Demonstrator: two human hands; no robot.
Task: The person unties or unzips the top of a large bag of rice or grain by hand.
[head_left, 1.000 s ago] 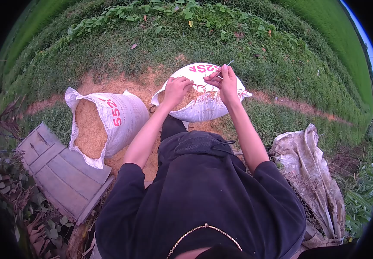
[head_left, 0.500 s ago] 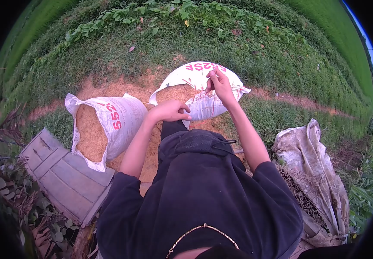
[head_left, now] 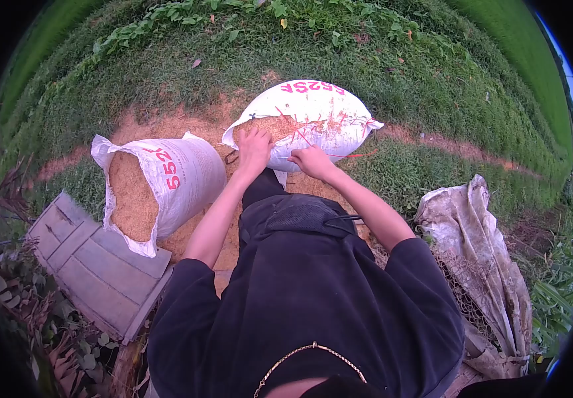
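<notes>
i see the sack [head_left: 316,123] straight ahead, lying crosswise, open mouth to the left. the left hand [head_left: 254,144] grips that mouth; the right hand [head_left: 311,161] is curled on its near edge, hold unclear.

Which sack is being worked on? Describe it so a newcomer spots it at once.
Two white sacks with red print sit on the dirt strip below the grass bank. It is the stitched sack straight ahead of the person, with the left hand and right hand at its mouth. Unlike the wide-open sack to the left, its mouth is partly laced with red twine.
</notes>
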